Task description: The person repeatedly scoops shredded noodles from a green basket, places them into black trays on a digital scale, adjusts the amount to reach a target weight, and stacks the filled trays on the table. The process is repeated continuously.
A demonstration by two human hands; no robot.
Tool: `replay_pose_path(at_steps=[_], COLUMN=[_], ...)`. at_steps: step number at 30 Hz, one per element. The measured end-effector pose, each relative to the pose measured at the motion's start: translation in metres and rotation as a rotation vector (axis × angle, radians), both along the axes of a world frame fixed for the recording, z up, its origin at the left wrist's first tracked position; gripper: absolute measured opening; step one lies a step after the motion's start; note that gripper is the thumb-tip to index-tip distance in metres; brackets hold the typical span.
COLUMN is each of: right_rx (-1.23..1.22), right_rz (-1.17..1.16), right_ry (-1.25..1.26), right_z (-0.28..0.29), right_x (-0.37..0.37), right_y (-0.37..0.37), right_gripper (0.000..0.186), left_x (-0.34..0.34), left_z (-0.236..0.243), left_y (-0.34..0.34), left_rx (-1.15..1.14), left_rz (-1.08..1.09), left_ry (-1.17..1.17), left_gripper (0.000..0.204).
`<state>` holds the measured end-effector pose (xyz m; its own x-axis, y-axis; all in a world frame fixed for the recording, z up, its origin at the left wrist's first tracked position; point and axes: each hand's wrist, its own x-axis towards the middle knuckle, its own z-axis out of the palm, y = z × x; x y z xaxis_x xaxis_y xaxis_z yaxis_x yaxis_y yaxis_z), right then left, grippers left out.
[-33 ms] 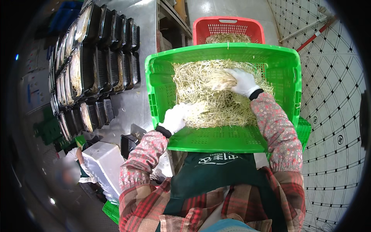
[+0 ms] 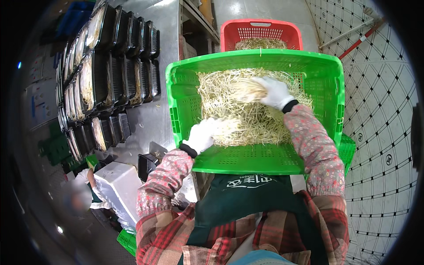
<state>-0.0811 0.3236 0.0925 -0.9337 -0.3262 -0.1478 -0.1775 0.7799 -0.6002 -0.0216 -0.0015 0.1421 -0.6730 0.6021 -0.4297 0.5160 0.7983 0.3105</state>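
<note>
A large green plastic crate [image 2: 247,164] stands before me, with a thick bed of pale bean sprouts [image 2: 260,126] inside it. My right hand [image 2: 274,93], in a white glove, is closed round a bundle of sprouts [image 2: 248,90] above the far middle of the bed. At the near left of the bed, my left hand [image 2: 201,136], also gloved in white, has its fingers curled on another clump of sprouts [image 2: 226,126]. Some fingertips of both hands are hidden among the sprouts.
Black plastic trays [image 2: 126,79] filled with sprouts stand stacked on a metal table [image 2: 154,115] to the left. Behind the green crate is a red crate [image 2: 227,37] holding more sprouts. Beyond the table, another person's arm reaches a white box [image 2: 117,185].
My right hand has shifted slightly left with its bundle of sprouts. My left hand has edged a little to the right with its clump.
</note>
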Motion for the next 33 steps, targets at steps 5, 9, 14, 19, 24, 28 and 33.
replay_pose_path(at_steps=[5, 9, 14, 19, 24, 28, 33], right_rx=[0.168, 0.043, 0.282, 0.347, 0.165, 0.080, 0.134], right_rz=[0.198, -0.123, 0.094, 0.040, 0.032, 0.033, 0.138], right_ry=[-0.120, -0.048, -0.204, -0.192, -0.224, -0.173, -0.078], right_z=[-0.010, -0.028, -0.035, -0.046, -0.073, -0.080, -0.052], right_x=[-0.018, 0.020, 0.095, 0.025, -0.003, 0.014, 0.016], right_y=[-0.063, -0.031, -0.069, -0.055, -0.045, -0.034, -0.006], right_gripper=[0.096, 0.115, 0.128, 0.131, 0.108, 0.073, 0.051], left_x=[0.002, 0.022, 0.016, -0.070, -0.108, -0.091, -0.067], left_z=[-0.036, -0.050, -0.083, -0.082, -0.119, -0.095, -0.051], left_y=[0.040, 0.024, 0.035, 0.053, 0.054, 0.060, 0.057], left_rx=[0.043, 0.048, -0.091, -0.108, -0.046, -0.012, 0.170], left_rz=[-0.075, 0.077, 0.087, 0.101, 0.097, 0.289, 0.201], left_ry=[0.200, 0.114, 0.063, 0.034, -0.032, -0.140, -0.151], left_gripper=[0.079, 0.099, 0.114, 0.128, 0.106, 0.068, 0.045])
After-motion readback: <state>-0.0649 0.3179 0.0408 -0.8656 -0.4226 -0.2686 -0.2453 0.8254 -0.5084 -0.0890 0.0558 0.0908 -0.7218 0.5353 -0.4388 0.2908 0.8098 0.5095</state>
